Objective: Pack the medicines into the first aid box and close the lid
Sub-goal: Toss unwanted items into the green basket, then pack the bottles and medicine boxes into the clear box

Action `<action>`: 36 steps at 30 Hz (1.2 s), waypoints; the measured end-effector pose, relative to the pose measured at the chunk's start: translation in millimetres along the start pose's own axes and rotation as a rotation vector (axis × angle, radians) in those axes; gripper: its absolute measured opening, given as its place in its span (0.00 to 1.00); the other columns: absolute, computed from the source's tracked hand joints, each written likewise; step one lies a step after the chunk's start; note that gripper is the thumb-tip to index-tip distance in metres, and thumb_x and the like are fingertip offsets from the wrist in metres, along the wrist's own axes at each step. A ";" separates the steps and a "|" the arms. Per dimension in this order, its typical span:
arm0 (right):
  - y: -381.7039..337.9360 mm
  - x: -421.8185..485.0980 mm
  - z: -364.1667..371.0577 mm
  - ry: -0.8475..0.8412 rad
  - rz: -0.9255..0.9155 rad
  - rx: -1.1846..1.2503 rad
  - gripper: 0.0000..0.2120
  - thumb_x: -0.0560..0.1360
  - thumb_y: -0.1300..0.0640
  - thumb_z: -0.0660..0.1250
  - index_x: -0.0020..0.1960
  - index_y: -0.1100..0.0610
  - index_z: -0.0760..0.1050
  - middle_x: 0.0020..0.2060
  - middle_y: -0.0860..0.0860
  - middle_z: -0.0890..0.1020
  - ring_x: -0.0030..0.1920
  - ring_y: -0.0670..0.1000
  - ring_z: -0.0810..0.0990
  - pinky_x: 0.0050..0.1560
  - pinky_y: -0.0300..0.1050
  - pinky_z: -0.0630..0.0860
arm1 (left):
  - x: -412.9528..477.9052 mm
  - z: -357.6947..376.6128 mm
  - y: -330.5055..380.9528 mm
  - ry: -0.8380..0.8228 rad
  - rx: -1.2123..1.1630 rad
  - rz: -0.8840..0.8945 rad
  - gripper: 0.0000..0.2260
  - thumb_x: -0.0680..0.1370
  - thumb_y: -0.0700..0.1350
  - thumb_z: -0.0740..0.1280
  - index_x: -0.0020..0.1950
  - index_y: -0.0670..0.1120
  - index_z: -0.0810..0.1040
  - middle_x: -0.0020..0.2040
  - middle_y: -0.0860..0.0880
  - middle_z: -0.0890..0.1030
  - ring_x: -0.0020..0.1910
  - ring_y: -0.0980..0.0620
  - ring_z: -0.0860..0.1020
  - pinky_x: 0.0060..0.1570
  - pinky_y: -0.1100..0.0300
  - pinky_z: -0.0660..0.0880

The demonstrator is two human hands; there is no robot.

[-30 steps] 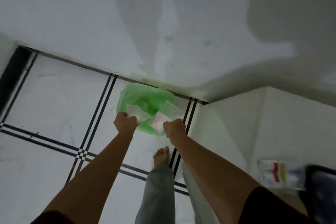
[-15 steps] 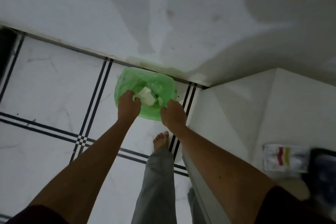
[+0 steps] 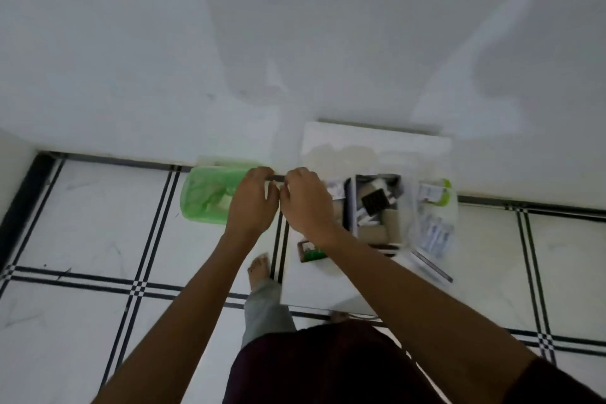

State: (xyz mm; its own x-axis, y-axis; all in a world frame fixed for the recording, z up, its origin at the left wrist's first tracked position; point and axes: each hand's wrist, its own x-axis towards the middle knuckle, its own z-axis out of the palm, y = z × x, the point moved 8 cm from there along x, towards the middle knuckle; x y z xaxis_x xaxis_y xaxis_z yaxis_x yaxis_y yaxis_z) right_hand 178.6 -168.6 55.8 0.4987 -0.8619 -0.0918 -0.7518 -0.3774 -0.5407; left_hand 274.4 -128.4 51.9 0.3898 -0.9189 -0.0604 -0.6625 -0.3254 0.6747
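The first aid box [image 3: 351, 207] stands open on a small white table [image 3: 328, 285], with a dark pack, white tubes and beige rolls inside. Its clear lid [image 3: 410, 207] lies to the right under blister strips [image 3: 437, 233] and a white and green packet [image 3: 434, 192]. A small dark pack with green inside [image 3: 310, 252] lies by the box's near left corner. My left hand [image 3: 251, 203] and my right hand [image 3: 306, 203] hover side by side, just left of the box. Their fingers are loosely curled and nothing shows in them.
A bin lined with a green bag [image 3: 205, 198] stands on the tiled floor against the wall, left of my left hand, with white wrappers inside. My bare foot [image 3: 259, 270] is on the floor beside the table's left edge.
Both hands have let go of the white wrappers into the green bin and risen away from it toward the table. The view has swung right, so the box and table now show.
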 end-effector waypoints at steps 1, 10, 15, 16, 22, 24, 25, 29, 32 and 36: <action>9.5 -18.8 -24.9 0.021 -0.006 -0.010 0.10 0.77 0.58 0.59 0.52 0.63 0.75 0.51 0.60 0.79 0.52 0.60 0.76 0.52 0.54 0.72 | -17.8 4.7 26.6 -0.016 0.010 0.052 0.11 0.77 0.40 0.61 0.58 0.40 0.75 0.56 0.41 0.79 0.55 0.43 0.77 0.52 0.57 0.71; 102.8 -107.8 -122.4 0.114 0.199 -0.014 0.07 0.77 0.57 0.61 0.50 0.58 0.75 0.48 0.54 0.80 0.49 0.53 0.79 0.46 0.46 0.77 | -92.7 44.2 116.2 -0.226 0.138 0.128 0.15 0.77 0.41 0.62 0.63 0.42 0.73 0.61 0.43 0.77 0.60 0.44 0.76 0.59 0.51 0.73; 124.1 -112.8 -139.6 0.062 0.224 -0.021 0.08 0.76 0.59 0.63 0.53 0.60 0.74 0.51 0.55 0.78 0.50 0.53 0.76 0.42 0.43 0.72 | -81.6 48.5 126.1 -0.271 0.163 0.151 0.15 0.75 0.40 0.64 0.62 0.42 0.74 0.60 0.42 0.78 0.58 0.43 0.76 0.58 0.52 0.73; 126.9 -111.1 -143.2 0.078 0.215 -0.012 0.09 0.75 0.60 0.63 0.54 0.61 0.74 0.51 0.56 0.77 0.50 0.54 0.76 0.42 0.43 0.71 | -76.4 49.0 126.4 -0.273 0.163 0.156 0.15 0.75 0.40 0.64 0.62 0.42 0.74 0.59 0.42 0.78 0.57 0.43 0.76 0.57 0.52 0.72; 162.0 -96.0 -168.7 0.237 0.287 0.010 0.11 0.73 0.66 0.62 0.55 0.63 0.75 0.52 0.59 0.78 0.52 0.58 0.76 0.43 0.45 0.71 | -41.4 61.3 114.7 -0.313 0.165 0.166 0.13 0.75 0.40 0.64 0.59 0.42 0.76 0.55 0.41 0.80 0.53 0.43 0.78 0.50 0.56 0.72; 181.8 -87.1 -173.5 0.217 0.331 -0.036 0.13 0.72 0.68 0.63 0.55 0.63 0.75 0.53 0.58 0.78 0.53 0.59 0.76 0.46 0.48 0.75 | -30.8 70.3 105.7 -0.351 0.207 0.164 0.14 0.75 0.42 0.65 0.60 0.42 0.75 0.56 0.42 0.79 0.54 0.43 0.77 0.52 0.55 0.72; 191.0 -83.7 -172.8 0.191 0.340 -0.065 0.14 0.71 0.69 0.63 0.56 0.62 0.74 0.54 0.58 0.78 0.53 0.59 0.76 0.46 0.50 0.76 | -28.1 74.9 99.8 -0.376 0.234 0.156 0.16 0.74 0.42 0.66 0.61 0.43 0.75 0.57 0.42 0.79 0.56 0.43 0.76 0.54 0.53 0.73; 233.4 -70.4 -154.9 0.084 0.337 -0.163 0.19 0.68 0.71 0.63 0.59 0.63 0.73 0.55 0.59 0.78 0.53 0.59 0.76 0.47 0.48 0.74 | -19.6 108.9 67.0 -0.515 0.378 0.096 0.22 0.73 0.46 0.68 0.66 0.44 0.71 0.66 0.44 0.75 0.64 0.45 0.72 0.61 0.51 0.71; 254.2 -57.6 -140.9 0.006 0.289 -0.237 0.20 0.69 0.71 0.64 0.61 0.64 0.72 0.57 0.60 0.78 0.57 0.60 0.76 0.58 0.49 0.72 | -10.2 127.6 52.2 -0.542 0.464 0.079 0.25 0.73 0.47 0.69 0.68 0.44 0.69 0.66 0.43 0.74 0.64 0.44 0.72 0.60 0.50 0.72; 281.5 -36.5 -115.5 -0.097 0.196 -0.348 0.23 0.68 0.69 0.66 0.63 0.61 0.71 0.61 0.59 0.77 0.62 0.59 0.73 0.70 0.55 0.65 | 2.4 148.1 39.2 -0.528 0.510 0.072 0.23 0.72 0.48 0.70 0.64 0.43 0.72 0.61 0.42 0.77 0.58 0.43 0.76 0.53 0.49 0.76</action>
State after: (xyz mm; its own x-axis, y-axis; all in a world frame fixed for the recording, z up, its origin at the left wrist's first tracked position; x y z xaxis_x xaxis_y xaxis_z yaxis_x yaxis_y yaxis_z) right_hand -101.1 -282.5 3.6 0.3570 -0.8994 -0.2522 -0.9295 -0.3153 -0.1916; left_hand 154.6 -176.3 -30.8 0.0600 -0.8850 -0.4618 -0.9401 -0.2056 0.2719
